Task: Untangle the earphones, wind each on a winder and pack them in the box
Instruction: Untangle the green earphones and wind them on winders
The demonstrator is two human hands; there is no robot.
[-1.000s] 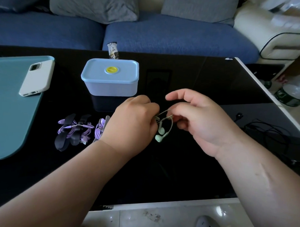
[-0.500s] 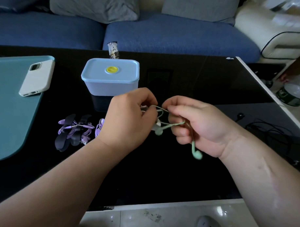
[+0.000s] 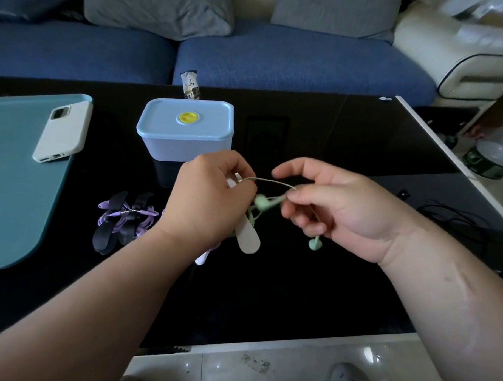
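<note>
Mid-winding above the table (image 3: pixel 327 278): left hand (image 3: pixel 213 197) gripped the white winder (image 3: pixel 247 238), right hand (image 3: pixel 343 210) pinched the green earphones (image 3: pixel 262 202) cable close by, seemingly part-wound; next called for another taut turn.

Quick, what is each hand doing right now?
Left hand: closed, holding the flat white plastic winder and mint-green earphone cord.
Right hand: closed, pinching that cord.

Not much lettering on show. The small packet (image 3: pixel 190 85) standing just behind the box (image 3: pixel 186 131) carries dark printed characters on its white upper part, too small and blurred to make out. Far right, the bottle (image 3: pixel 491 161) wears a green label, its print unreadable. Nothing can be read for certain.
</note>
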